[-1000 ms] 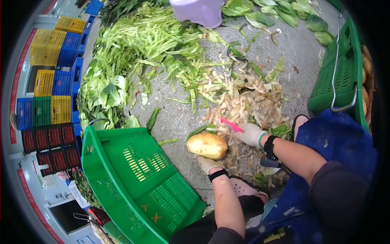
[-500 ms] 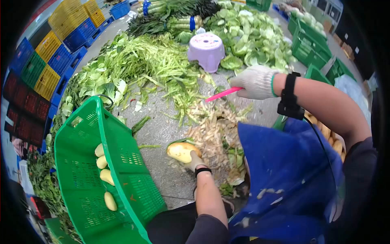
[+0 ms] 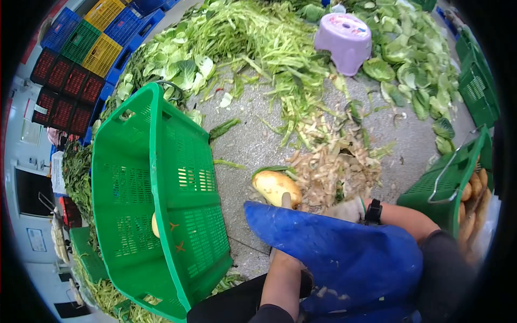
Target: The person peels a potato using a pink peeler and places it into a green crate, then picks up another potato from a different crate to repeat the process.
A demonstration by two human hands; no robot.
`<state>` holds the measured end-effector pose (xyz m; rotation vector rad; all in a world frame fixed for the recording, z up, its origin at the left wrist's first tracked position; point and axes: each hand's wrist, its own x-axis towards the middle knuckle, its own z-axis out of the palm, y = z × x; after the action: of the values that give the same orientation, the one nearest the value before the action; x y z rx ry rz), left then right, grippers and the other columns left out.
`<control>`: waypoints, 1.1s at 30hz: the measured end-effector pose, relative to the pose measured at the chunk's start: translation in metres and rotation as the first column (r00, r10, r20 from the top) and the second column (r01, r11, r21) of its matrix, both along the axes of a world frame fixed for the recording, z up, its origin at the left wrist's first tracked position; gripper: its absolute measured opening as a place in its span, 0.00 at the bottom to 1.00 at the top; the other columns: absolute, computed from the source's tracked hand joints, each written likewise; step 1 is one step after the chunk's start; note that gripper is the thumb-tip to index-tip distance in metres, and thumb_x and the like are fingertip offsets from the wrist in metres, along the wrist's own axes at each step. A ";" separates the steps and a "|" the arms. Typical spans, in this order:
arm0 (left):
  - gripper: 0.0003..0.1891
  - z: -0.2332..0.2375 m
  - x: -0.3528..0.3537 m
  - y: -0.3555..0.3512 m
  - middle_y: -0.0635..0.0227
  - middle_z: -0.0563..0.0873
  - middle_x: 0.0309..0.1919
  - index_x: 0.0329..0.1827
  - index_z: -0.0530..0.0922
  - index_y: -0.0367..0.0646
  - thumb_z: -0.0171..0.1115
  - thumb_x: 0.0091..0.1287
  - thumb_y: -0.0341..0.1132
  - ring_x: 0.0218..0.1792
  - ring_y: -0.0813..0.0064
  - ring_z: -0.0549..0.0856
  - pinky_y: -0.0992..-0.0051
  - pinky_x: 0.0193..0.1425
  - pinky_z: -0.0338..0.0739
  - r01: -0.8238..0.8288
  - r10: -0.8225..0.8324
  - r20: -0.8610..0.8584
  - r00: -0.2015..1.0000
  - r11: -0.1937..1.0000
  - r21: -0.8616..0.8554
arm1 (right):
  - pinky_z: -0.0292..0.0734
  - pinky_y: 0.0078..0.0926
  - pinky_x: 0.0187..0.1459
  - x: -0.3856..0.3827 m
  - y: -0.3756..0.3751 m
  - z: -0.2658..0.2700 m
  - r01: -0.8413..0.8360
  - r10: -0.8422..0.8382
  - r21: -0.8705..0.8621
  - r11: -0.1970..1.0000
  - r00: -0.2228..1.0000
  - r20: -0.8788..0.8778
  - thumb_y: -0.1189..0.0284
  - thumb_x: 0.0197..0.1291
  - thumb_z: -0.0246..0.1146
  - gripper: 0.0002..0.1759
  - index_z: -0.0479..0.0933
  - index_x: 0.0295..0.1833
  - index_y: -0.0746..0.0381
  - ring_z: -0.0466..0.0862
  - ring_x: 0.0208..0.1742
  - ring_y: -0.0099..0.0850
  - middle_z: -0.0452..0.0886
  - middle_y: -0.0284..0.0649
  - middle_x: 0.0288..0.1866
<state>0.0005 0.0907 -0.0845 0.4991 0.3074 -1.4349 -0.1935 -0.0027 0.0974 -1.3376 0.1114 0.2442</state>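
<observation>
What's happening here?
Someone has a large pale tuber on the floor beside a heap of peelings. The gloved left hand, mostly hidden by a blue apron, appears to touch it. The gloved right hand is near the peelings, also partly covered; I can't see what it holds. The left green crate shows one pale piece; the right green crate holds brown tubers.

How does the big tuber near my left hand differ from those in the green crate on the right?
The big tuber is pale yellow and golden; the crated tubers look brown. The big tuber is by the left hand; the crated tubers lie inside the green crate. The big tuber is alone; the crated tubers are bunched together. Both look elongated.
</observation>
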 end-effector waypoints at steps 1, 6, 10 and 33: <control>0.32 -0.006 -0.003 0.001 0.63 0.77 0.59 0.70 0.65 0.45 0.68 0.64 0.35 0.58 0.65 0.77 0.63 0.57 0.78 -0.016 0.016 0.025 1.000 1.000 -0.004 | 0.75 0.29 0.55 -0.002 0.007 -0.014 0.044 -0.044 0.000 0.999 0.998 0.043 0.60 0.68 0.58 0.23 0.75 0.62 0.63 0.78 0.53 0.27 0.81 0.39 0.57; 0.24 0.004 0.009 -0.030 0.58 0.79 0.54 0.61 0.73 0.43 0.61 0.69 0.49 0.52 0.62 0.82 0.61 0.64 0.74 -0.061 -0.131 0.446 0.886 0.919 0.390 | 0.77 0.27 0.44 -0.003 -0.062 0.054 0.211 -0.515 -0.590 0.779 0.752 -0.411 0.60 0.67 0.59 0.17 0.78 0.43 0.65 0.81 0.37 0.25 0.84 0.34 0.40; 0.26 0.113 0.005 -0.059 0.62 0.85 0.47 0.60 0.74 0.35 0.72 0.59 0.32 0.42 0.68 0.85 0.73 0.47 0.82 -0.203 -0.377 0.662 0.648 0.752 0.628 | 0.78 0.31 0.50 -0.005 -0.076 0.103 0.774 -0.770 0.011 0.633 0.631 -0.101 0.65 0.65 0.58 0.14 0.80 0.45 0.65 0.84 0.44 0.29 0.85 0.41 0.41; 0.25 0.161 0.059 -0.050 0.69 0.87 0.42 0.60 0.74 0.52 0.64 0.65 0.54 0.33 0.72 0.88 0.76 0.20 0.77 0.462 -0.763 0.197 0.616 0.552 0.695 | 0.79 0.31 0.47 0.023 -0.061 -0.080 0.743 -0.719 -0.037 0.669 0.633 -0.287 0.64 0.68 0.57 0.17 0.75 0.54 0.66 0.83 0.44 0.33 0.84 0.44 0.43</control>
<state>0.0595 0.0404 0.0770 1.6140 0.1482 -1.8485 -0.1707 -0.0633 0.0170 -1.0614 0.8700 -0.2689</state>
